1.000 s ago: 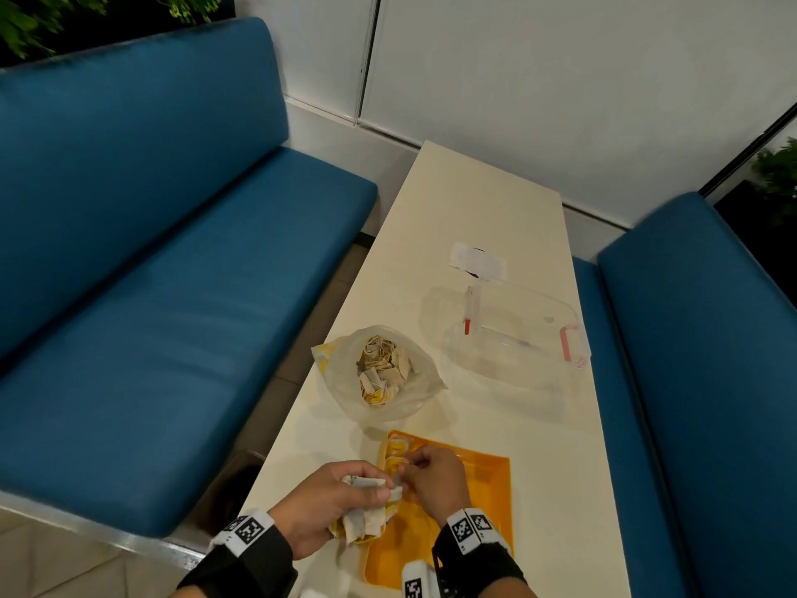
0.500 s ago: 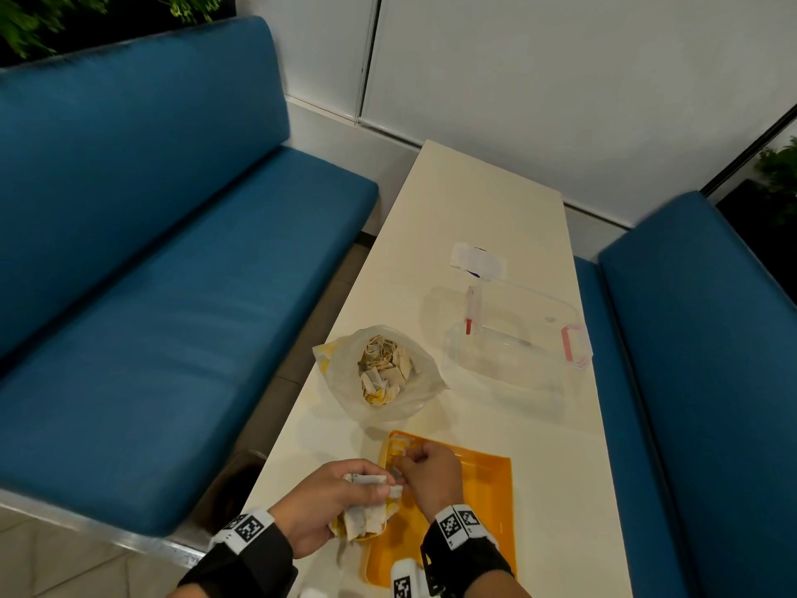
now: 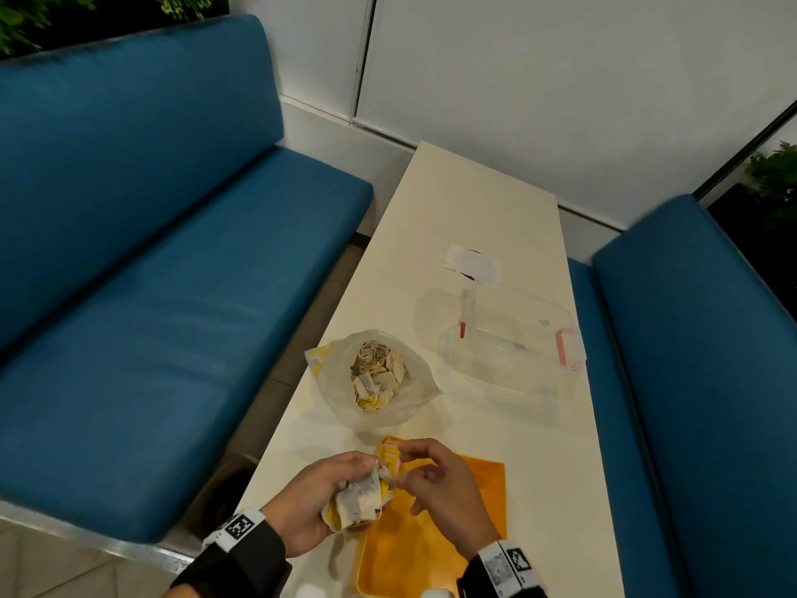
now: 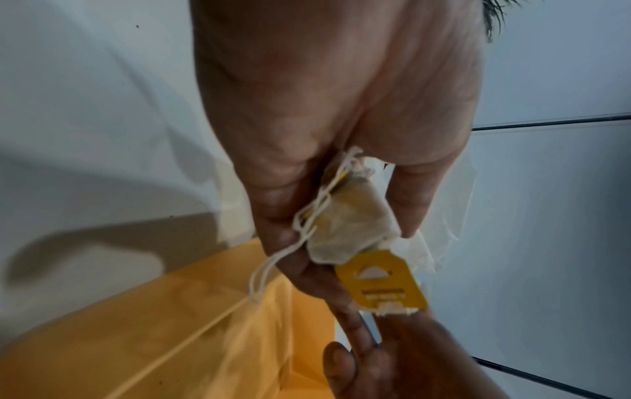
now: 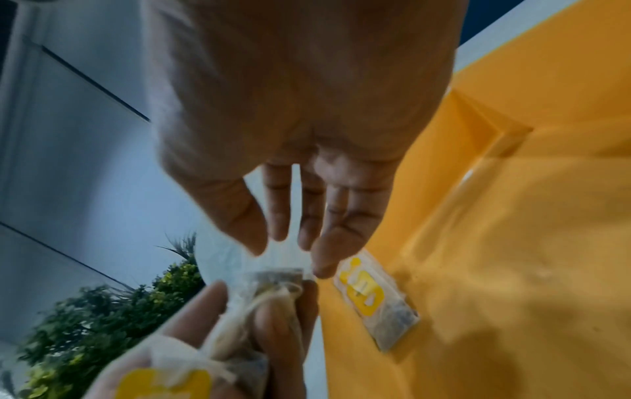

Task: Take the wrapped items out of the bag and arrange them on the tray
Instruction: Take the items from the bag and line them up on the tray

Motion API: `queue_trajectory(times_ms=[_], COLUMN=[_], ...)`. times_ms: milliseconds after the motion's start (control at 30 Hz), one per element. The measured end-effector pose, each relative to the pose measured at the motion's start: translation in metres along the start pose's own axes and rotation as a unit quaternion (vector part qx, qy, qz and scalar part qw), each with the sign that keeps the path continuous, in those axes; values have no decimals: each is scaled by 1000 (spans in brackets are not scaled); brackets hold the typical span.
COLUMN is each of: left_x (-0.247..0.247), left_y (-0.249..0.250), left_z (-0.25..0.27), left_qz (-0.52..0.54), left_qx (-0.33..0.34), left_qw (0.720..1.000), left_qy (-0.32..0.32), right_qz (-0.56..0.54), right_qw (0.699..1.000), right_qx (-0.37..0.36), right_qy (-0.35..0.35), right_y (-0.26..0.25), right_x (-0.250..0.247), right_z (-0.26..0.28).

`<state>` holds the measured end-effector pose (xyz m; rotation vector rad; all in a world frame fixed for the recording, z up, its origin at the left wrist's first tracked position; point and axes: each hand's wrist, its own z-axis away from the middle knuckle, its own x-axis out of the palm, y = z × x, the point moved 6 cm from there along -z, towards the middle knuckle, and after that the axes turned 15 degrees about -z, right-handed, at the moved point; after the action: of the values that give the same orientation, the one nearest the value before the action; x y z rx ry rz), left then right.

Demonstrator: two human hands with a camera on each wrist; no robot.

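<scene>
Black sleeves (image 3: 241, 558) — white coded wristbands (image 3: 506, 565)

No legible words or numbers anywhere. The yellow tag (image 4: 382, 280) on the tea bag bundle (image 4: 351, 224) carries a pale half-dome logo w/ small print beneath, too blurred to read. A wrapped tea bag (image 5: 375, 299) lying in the orange tray (image 5: 512, 243) shows chunky yellow lettering, not decipherable. Wristbands bear black-and-white square code markers (image 3: 239, 525), patterns only, no text. White paper (image 3: 473, 263) on the table has a dark purple mark, unreadable.
</scene>
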<state>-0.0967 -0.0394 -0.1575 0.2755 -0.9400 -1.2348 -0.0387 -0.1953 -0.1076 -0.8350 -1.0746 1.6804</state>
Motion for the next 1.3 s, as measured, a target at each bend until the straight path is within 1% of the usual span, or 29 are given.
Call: queue_trajectory(times_ms=[67, 100, 200, 300, 567, 733, 833, 933, 1033, 1100, 1200, 1300], left_x=[3, 4, 8, 10, 1, -2, -3, -1, -1, -2, 0, -2], left_y=[2, 3, 6, 8, 10, 12, 10, 8, 9, 11, 17, 23], left_z=[-1, -1, -2, -3, -5, -4, -6, -7, -9, -10, -9, -9], left_qz=[-4, -6, -10, -11, -8, -20, -43, -76, -98, -112, -145, -185], left_qx=[4, 5, 12, 13, 26, 41, 37, 32, 32, 36, 43, 53], left_qw=[1000, 1000, 1000, 999, 999, 999, 998, 997, 994, 992, 988, 979], left_qy=[-7, -11, -24, -30, -16, -12, -3, 2, 25, 44, 42, 61], right_qz=[18, 39, 78, 76, 12, -90, -133, -149, -136, -104, -40, -21], right_qw=[999, 998, 996, 996, 1000, 994, 989, 986, 988, 992, 999, 999], right_qx=[-13, -20, -33, -28, 12, 45, 62, 71, 74, 75, 30, 13], right_qy=[-46, -55, -42, -28, 13, 33, 26, 7, -4, -8, -8, -42], right_y=[-4, -5, -3, -2, -3, 7, 11, 16, 16, 16, 11, 3], right_x=[5, 7, 5, 2, -10, -13, -9, -3, 1, 2, -2, -3], right_z=[4, 4, -2, -7, -10, -9, -6, -3, -2, -1, -5, -7])
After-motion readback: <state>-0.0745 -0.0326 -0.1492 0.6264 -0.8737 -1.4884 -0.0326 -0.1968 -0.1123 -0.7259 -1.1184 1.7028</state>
